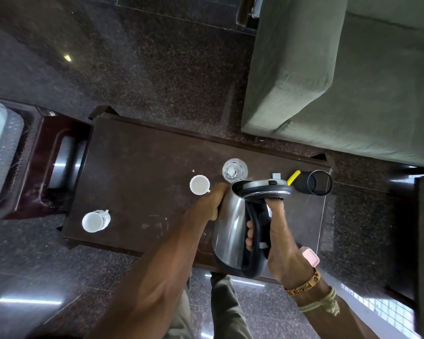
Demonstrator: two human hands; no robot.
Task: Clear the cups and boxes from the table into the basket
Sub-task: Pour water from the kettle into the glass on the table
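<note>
right grip (pixel 279 236) closed round kettle (pixel 228 223) handle, left grip (pixel 212 204) curled against kettle body, left cup (pixel 93 221), centre cup (pixel 199 184), glass (pixel 234 170), black tumbler (pixel 316 183) on desk (pixel 137 167)

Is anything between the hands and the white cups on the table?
The hands hold the steel kettle: right hand grips its handle, left hand holds its side. Nothing lies between left hand and the nearer white cup.

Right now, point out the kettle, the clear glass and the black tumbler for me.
kettle (pixel 228 228): head view, on its steel body, left of the black handle.
clear glass (pixel 233 171): head view, on its inside bottom, seen through the mouth.
black tumbler (pixel 320 182): head view, inside its open mouth.
</note>
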